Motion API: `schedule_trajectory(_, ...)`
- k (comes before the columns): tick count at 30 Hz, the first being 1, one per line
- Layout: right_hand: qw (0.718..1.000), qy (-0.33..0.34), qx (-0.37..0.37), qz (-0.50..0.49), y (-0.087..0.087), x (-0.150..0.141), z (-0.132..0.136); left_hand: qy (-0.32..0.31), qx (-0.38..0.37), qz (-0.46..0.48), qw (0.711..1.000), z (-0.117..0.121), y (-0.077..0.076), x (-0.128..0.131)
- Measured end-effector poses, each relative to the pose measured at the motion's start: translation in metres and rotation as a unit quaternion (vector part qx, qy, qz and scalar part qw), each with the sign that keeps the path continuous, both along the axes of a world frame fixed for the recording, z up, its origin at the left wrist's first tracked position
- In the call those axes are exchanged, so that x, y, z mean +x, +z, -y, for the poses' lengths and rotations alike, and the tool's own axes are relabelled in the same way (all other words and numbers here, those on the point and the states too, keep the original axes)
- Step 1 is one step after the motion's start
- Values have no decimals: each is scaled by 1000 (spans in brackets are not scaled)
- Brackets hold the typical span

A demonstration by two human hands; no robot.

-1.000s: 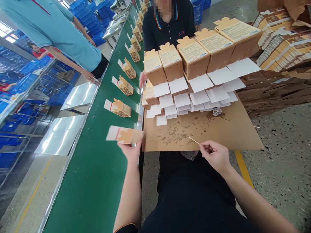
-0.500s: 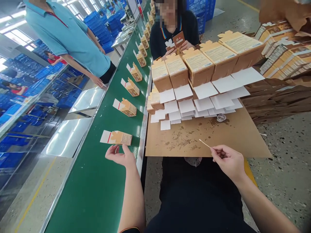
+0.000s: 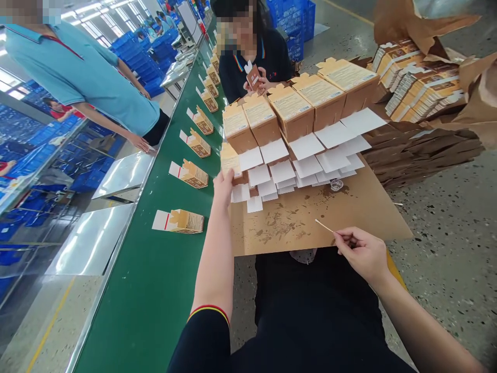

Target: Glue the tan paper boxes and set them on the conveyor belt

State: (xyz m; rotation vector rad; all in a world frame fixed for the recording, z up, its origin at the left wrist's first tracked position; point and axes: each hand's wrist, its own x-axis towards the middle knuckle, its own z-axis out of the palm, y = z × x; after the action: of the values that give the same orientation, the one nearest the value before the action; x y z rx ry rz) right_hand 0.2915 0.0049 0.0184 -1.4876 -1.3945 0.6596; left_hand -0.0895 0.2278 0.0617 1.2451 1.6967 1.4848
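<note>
My left hand (image 3: 224, 185) is at the near left end of the stacked cartons, its fingers closed on a small tan carton (image 3: 230, 159); part of the grip is hidden behind the hand. A cotton swab (image 3: 323, 226) is pinched in my right hand (image 3: 361, 254), its tip pointing left over the brown cardboard sheet (image 3: 248, 241). Stacked cartons (image 3: 291, 111) with white flaps (image 3: 306, 146) hanging toward me stand on that sheet. Near their front lies a small clear round dish (image 3: 336, 184), with dark wet spots about it.
A green conveyor belt (image 3: 128, 290) runs along the left with a row of cartons, the nearest a small open-flapped carton (image 3: 188, 221). A co-worker (image 3: 254, 57) opposite holds a brown carton. Another person (image 3: 89, 77) stands beyond the belt. Bundled flat cartons (image 3: 423, 88) lie at right.
My left hand has moved from beside the nearest carton on the belt, forward and right, to a small carton in the stack. My right hand still holds the cotton swab. The view has shifted slightly.
</note>
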Motion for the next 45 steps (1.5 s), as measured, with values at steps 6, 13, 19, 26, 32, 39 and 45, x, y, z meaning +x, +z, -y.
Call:
schedule_trajectory(6, 999, 49, -15, -15, 6, -13, 8, -16, 0, 188, 982, 136, -18, 16)
schedule_trajectory(13, 980, 197, 14, 38, -19, -73, -2, -37, -113, 218, 969, 186, -56, 59)
schedule_trajectory(19, 963, 241, 18, 116, -35, -81, -11, -47, -101, 163, 980, 183, -51, 64)
schedule_trajectory(26, 991, 123, -9, 49, -24, -51, -9, -15, -88, -12, 996, 210, -56, 88)
schedule_trajectory(32, 995, 86, -15, 38, -10, -34, 9, 15, -120, -94, 988, 219, -68, 93)
schedule_trajectory(39, 996, 87, -8, -1, -7, -34, 13, 32, -103, -104, 989, 212, -72, 78)
schedule_trajectory(45, 998, 65, -5, -16, -8, -31, 10, 224, 10, -70, 972, 199, -50, -43)
